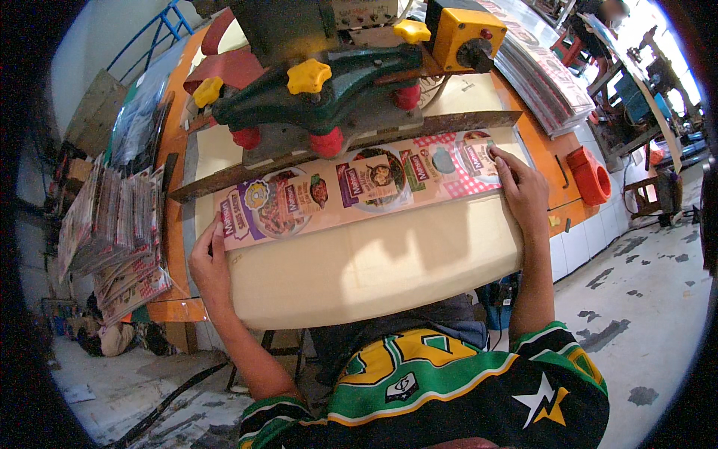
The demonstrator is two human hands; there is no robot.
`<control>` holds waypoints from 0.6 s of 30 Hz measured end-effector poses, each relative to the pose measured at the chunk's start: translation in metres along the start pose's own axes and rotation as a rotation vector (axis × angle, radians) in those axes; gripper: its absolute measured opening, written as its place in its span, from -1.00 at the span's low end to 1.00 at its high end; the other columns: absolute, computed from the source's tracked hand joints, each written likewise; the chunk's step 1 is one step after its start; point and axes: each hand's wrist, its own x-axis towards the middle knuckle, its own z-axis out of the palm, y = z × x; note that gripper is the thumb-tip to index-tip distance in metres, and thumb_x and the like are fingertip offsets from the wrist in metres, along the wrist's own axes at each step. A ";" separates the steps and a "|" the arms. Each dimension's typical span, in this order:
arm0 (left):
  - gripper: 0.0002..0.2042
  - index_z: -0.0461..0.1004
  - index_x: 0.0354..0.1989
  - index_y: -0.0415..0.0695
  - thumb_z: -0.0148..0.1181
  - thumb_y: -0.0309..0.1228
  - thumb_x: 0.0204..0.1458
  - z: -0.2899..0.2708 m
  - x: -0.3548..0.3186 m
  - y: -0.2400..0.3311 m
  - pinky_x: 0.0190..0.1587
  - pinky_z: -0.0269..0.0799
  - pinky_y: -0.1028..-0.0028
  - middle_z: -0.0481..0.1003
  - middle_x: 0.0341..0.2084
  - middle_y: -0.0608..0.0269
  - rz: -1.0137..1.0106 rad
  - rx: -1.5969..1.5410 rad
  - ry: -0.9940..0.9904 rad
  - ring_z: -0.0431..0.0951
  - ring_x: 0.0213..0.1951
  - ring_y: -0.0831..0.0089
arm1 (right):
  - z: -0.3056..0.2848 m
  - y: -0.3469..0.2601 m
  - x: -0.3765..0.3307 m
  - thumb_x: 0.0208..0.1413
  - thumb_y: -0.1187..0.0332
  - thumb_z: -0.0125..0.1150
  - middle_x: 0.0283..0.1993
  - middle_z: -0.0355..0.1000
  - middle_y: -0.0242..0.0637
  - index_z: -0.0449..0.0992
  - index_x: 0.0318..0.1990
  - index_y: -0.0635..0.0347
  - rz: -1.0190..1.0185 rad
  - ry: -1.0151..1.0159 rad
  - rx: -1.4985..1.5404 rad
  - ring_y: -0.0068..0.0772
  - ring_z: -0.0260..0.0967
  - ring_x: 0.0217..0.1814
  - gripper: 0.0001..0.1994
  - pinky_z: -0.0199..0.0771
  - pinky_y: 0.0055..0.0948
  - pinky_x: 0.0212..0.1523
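A long printed sheet, with pictures of food dishes and red checks, lies across a cream padded board. My left hand is closed at the sheet's left end, its fingertips on the edge. At the right end my right hand pinches the sheet between thumb and fingers. The sheet's far edge lies along a thin metal bar. Above that bar stands a dark green press head with yellow star knobs and red round feet.
Stacks of printed sheets hang over the orange table's left edge; another stack lies at the far right. A red tube-like holder and a black hex key are on the right. A yellow control box tops the machine. Another person is at the far right.
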 end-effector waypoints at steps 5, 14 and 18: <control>-0.66 0.53 0.13 -0.20 0.03 -0.29 0.31 -0.001 0.000 0.000 0.07 0.42 0.32 0.60 -0.06 -0.10 0.023 0.005 0.004 0.61 -0.02 0.16 | 0.003 0.004 0.000 0.32 0.13 0.09 -0.24 0.63 -0.10 0.63 0.07 -0.08 0.003 -0.004 -0.008 -0.18 0.62 -0.22 -0.70 0.51 -0.34 -0.22; -0.65 0.54 0.12 -0.20 0.04 -0.26 0.31 -0.003 -0.002 0.009 0.08 0.41 0.35 0.60 -0.04 -0.07 -0.012 -0.001 -0.001 0.60 -0.01 0.21 | 0.002 0.004 0.001 0.31 0.15 0.10 -0.21 0.62 -0.10 0.63 0.06 -0.07 -0.018 0.005 -0.018 -0.19 0.63 -0.20 -0.71 0.52 -0.33 -0.22; -0.67 0.54 0.13 -0.19 0.05 -0.30 0.31 -0.003 -0.002 0.005 0.08 0.41 0.34 0.60 -0.04 -0.07 -0.009 0.004 -0.003 0.60 -0.01 0.22 | 0.003 0.005 0.001 0.31 0.15 0.10 -0.20 0.63 -0.12 0.63 0.06 -0.08 -0.020 0.010 -0.036 -0.19 0.62 -0.20 -0.71 0.52 -0.33 -0.22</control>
